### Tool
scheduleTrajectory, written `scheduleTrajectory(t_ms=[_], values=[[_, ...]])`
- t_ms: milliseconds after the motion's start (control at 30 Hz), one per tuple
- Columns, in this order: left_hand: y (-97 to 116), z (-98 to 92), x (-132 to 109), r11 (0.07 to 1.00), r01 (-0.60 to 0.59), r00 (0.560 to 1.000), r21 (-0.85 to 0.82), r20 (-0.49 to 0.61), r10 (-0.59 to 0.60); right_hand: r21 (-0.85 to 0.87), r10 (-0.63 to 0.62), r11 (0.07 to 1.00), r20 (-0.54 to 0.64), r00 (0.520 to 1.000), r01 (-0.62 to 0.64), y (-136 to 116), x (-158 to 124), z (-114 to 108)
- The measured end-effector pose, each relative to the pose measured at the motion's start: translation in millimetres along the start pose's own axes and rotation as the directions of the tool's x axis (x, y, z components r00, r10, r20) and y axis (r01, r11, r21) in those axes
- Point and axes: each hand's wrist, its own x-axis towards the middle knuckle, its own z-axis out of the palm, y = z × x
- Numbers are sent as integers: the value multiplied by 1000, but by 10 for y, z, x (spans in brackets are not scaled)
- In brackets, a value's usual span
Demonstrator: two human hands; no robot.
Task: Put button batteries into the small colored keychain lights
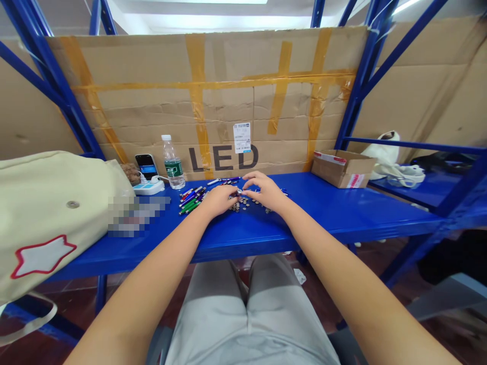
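My left hand [219,198] and my right hand [263,189] meet over a pile of small round metal pieces [245,204] on the blue shelf [327,213]. Both hands have their fingers curled and pinched together at a tiny metal piece [239,191] between the fingertips. A bunch of small coloured pen-like tubes [191,198] lies just left of my left hand. More of these tubes [224,180] lie behind the hands.
A water bottle [173,163], a phone [146,166] and a white power strip [149,188] stand at the back left. A cream canvas bag [49,213] fills the left end. An open cardboard box [342,169] sits at the right, a cardboard sheet [213,96] behind.
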Motion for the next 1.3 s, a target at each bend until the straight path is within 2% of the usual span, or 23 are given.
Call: scheduleTrajectory(t_ms=[133,333,467,567,700,800,867,933,967,1133,1200,1300], values=[[35,-8,3,999,-44,999,-8,-11,44,35,-60,997,-55,997,62,-99,16,3],[64,-15,-2,998,-67,998,-20,-17,66,23,-101,995,-24,995,102,-133,13,11],[41,3,7,999,-38,999,-9,-19,38,23,-104,994,-15,994,105,-120,21,-2],[6,24,14,1000,-6,1000,-1,-21,6,-9,-16,1000,-77,997,15,-44,21,-49],[-40,34,6,992,118,993,37,-37,-116,-164,187,964,-130,974,-207,167,-19,-97],[-57,12,-1,974,217,976,73,-48,-213,-325,405,858,-47,913,-397,298,-76,-97],[-62,-12,0,959,266,963,93,-75,-260,-406,516,789,32,856,-460,332,-110,-92],[-67,-34,4,946,305,950,107,-108,-294,-457,557,759,85,826,-465,335,-131,-89],[-72,-42,7,941,320,944,109,-124,-307,-470,555,757,96,826,-454,333,-136,-89],[-99,-52,19,939,334,935,83,-159,-318,-483,463,815,210,861,-320,323,-123,-96],[-98,-46,21,940,328,937,88,-157,-312,-498,498,803,261,827,-327,291,-100,-104],[-84,-34,20,942,320,940,98,-153,-304,-529,608,746,294,737,-404,201,-58,-124]])
